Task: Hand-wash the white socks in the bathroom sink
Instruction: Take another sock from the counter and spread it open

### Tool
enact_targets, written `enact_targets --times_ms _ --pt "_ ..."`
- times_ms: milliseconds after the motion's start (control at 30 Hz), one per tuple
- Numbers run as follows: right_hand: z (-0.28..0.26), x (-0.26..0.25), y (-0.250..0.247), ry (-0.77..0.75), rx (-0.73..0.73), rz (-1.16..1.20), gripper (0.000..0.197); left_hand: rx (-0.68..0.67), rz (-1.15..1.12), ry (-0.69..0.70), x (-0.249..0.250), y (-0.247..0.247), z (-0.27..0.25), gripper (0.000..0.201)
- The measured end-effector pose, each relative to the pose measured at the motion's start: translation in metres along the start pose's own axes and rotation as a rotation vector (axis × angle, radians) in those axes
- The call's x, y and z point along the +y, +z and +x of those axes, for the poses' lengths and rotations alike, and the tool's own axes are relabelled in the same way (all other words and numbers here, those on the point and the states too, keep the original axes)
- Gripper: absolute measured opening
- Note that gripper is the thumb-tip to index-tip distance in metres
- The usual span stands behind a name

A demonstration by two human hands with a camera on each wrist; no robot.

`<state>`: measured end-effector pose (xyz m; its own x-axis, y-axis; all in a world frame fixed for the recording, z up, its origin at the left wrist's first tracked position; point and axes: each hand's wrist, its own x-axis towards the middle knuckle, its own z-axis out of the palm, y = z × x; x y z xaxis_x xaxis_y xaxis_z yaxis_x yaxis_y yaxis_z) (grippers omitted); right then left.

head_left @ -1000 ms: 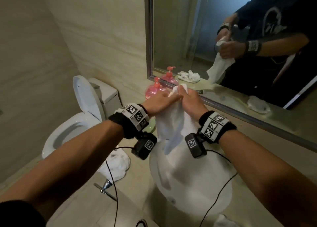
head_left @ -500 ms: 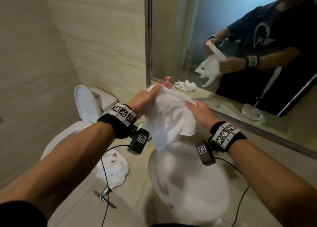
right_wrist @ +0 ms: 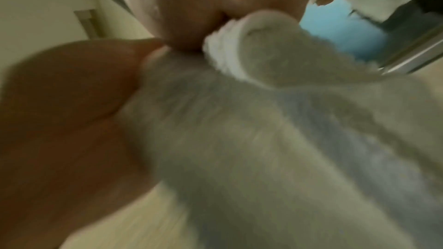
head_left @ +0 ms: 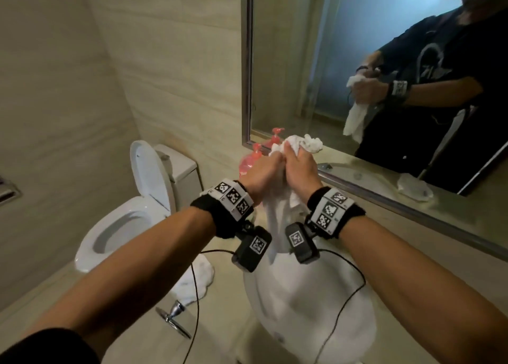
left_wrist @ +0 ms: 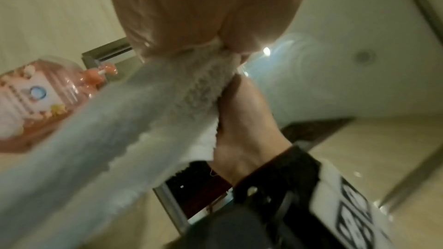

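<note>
The sink (head_left: pixel 316 308) lay nearest, below both wrists. Above it, the left hand (head_left: pixel 261 175) and right hand (head_left: pixel 301 171) were clenched side by side on one sock (head_left: pixel 277 215), its bunched top sticking out above the fingers (head_left: pixel 288 150), its tail hanging toward the basin. Held that high, drips could miss the sink and wet the desk (head_left: pixel 412 240). The soap bottle (head_left: pixel 248 161) stood just beyond; a wide rubbing stroke might knock it over.

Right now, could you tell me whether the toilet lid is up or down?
Up. The toilet lid stands raised against the tank, leaving the seat and bowl uncovered.
</note>
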<state>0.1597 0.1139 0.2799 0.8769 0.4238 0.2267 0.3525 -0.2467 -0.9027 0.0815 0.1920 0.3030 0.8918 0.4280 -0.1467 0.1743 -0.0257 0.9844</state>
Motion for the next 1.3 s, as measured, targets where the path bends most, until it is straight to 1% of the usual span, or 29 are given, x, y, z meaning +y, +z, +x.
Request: enact_targets --times_ms 33,67,133,167,200,233,267,300,333,367,400,433,500,533,567,633,700,733,833,867,933,1000,1067,1100,1133,1167,1200,1233,1300 --pt "0.003 0.005 -0.007 -0.005 -0.029 -0.023 0.037 -0.053 0.003 0.008 -0.001 0.000 -0.002 0.027" --pt "0.004 0.008 -0.014 -0.020 -0.071 -0.072 0.036 -0.087 0.093 0.048 -0.002 -0.004 -0.003 0.028" --pt "0.003 0.012 -0.024 -0.108 -0.151 -0.180 0.030 -0.163 0.391 0.166 0.003 -0.024 0.000 0.023" --pt "0.002 0.013 -0.026 -0.163 -0.192 -0.227 0.024 -0.237 0.557 0.205 0.008 -0.037 0.001 0.018" --pt "0.001 0.013 -0.029 -0.220 -0.247 -0.276 0.022 -0.298 0.734 0.224 0.008 -0.049 0.003 0.019" --pt "0.001 0.014 -0.034 -0.269 -0.320 -0.335 0.029 -0.336 0.938 0.227 0.007 -0.059 0.006 0.025" --pt "0.003 0.014 -0.041 -0.296 -0.401 -0.423 0.039 -0.340 1.158 0.185 0.004 -0.065 0.008 0.029" --pt "0.003 0.015 -0.047 -0.320 -0.479 -0.535 0.047 -0.333 1.313 0.157 0.001 -0.069 0.008 0.028" --pt "0.004 0.017 -0.052 -0.334 -0.547 -0.644 0.049 -0.334 1.322 0.145 -0.003 -0.074 0.009 0.023" --pt "0.005 0.021 -0.056 -0.326 -0.591 -0.723 0.047 -0.348 1.196 0.138 -0.008 -0.080 0.011 0.017" --pt "0.005 0.028 -0.061 -0.290 -0.608 -0.735 0.043 -0.359 0.997 0.121 -0.011 -0.086 0.011 0.015" --pt "0.005 0.035 -0.066 -0.217 -0.595 -0.666 0.037 -0.354 0.802 0.109 -0.013 -0.091 0.010 0.017" --pt "0.002 0.045 -0.075 0.022 -0.485 -0.274 0.026 -0.266 0.492 0.112 -0.017 -0.094 0.009 0.029" --pt "0.000 0.049 -0.075 0.095 -0.409 -0.091 0.021 -0.206 0.382 0.107 -0.019 -0.090 0.008 0.034" --pt "-0.004 0.049 -0.069 0.125 -0.322 0.023 0.018 -0.146 0.301 0.091 -0.020 -0.082 0.007 0.040" --pt "-0.016 0.038 -0.041 0.114 -0.183 0.114 0.024 -0.039 0.153 0.019 -0.018 -0.061 0.009 0.056" --pt "-0.025 0.020 -0.008 0.088 -0.138 0.186 0.032 0.024 0.056 -0.049 -0.012 -0.036 0.011 0.070" --pt "-0.027 0.010 0.004 0.089 -0.119 0.218 0.033 0.046 0.046 -0.048 -0.009 -0.025 0.010 0.072" --pt "-0.013 -0.010 0.007 0.196 0.055 0.236 0.040 0.029 0.194 0.058 -0.002 -0.003 0.008 0.055" --pt "-0.010 -0.011 0.005 0.205 0.070 0.228 0.043 0.016 0.202 0.080 0.001 -0.003 0.007 0.047" --pt "-0.013 -0.009 0.011 0.147 0.039 0.209 0.045 0.037 0.160 0.075 0.008 -0.010 0.010 0.035" --pt "-0.016 -0.001 0.017 0.106 0.039 0.169 0.046 0.042 0.190 0.052 0.005 -0.018 0.013 0.037" --pt "-0.011 0.001 0.011 0.147 0.025 0.150 0.044 -0.010 0.230 0.036 0.000 -0.019 0.008 0.049" --pt "-0.008 0.000 0.005 0.168 -0.015 0.130 0.042 -0.070 0.272 0.051 -0.002 -0.021 0.004 0.051" --pt "-0.006 0.001 -0.001 0.150 -0.066 0.079 0.041 -0.139 0.341 0.086 -0.003 -0.026 0.000 0.046" --pt "-0.005 0.004 -0.006 0.091 -0.109 0.021 0.039 -0.190 0.452 0.133 -0.003 -0.035 -0.003 0.034" --pt "-0.004 0.008 -0.010 0.004 -0.153 -0.035 0.037 -0.221 0.614 0.185 0.000 -0.046 -0.006 0.018" --pt "-0.006 0.009 -0.015 -0.078 -0.216 -0.076 0.033 -0.232 0.794 0.230 0.002 -0.057 -0.007 0.015" --pt "-0.006 0.013 -0.029 -0.215 -0.400 -0.234 0.026 -0.241 1.133 0.221 -0.001 -0.075 -0.008 0.018"
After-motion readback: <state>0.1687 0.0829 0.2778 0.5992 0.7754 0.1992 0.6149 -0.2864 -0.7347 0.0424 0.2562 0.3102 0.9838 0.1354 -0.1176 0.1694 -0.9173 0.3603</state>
